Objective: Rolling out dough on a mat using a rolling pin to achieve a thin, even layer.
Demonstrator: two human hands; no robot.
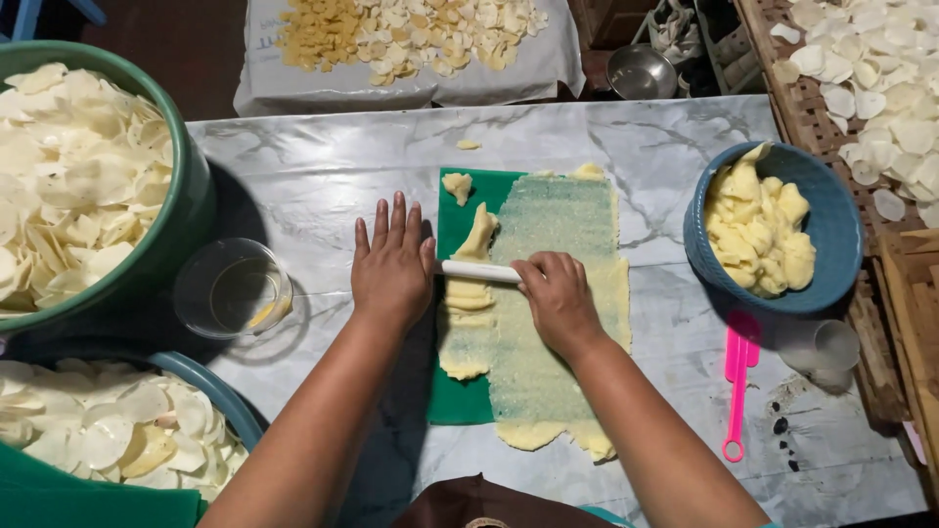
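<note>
A: What surface lies under the hands?

B: A grey-veined white marble tabletop [323,166]. A green rectangular mat [452,401] lies on it, directly beneath both hands. Left of the left hand stand a clear plastic cup [233,289] and a large green basin of pale round chips [88,176]. Right of the right hand sit a blue bowl of yellow dough lumps [829,210] and a pink plastic tool [737,391].

A: How does the dough look?

B: The thin yellow dough sheet [548,293] is spread flat over the mat, ragged-edged, with green showing through.

A: And the hands?

B: The left hand [393,264] rests flat, fingers spread, on the mat's edge. The right hand [558,298] grips a white cylindrical roller [477,271] lying across the dough between the hands.
</note>
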